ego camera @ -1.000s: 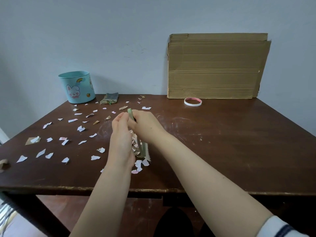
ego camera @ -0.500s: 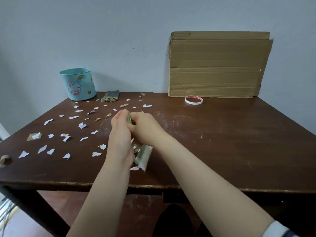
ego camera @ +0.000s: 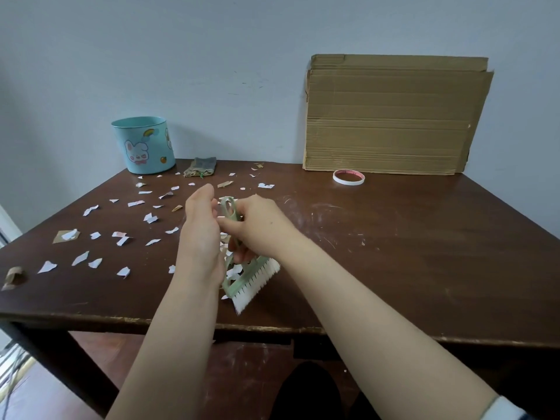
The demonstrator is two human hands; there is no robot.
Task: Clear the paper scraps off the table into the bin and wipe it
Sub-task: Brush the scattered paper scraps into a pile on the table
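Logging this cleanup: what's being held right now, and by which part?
The right hand grips the green brush by its looped handle; the left hand is open beside it.

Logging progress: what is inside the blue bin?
Of the blue bin only a strip of inner wall shows, without scraps; its near wall hides the bottom, so contents cannot be told.
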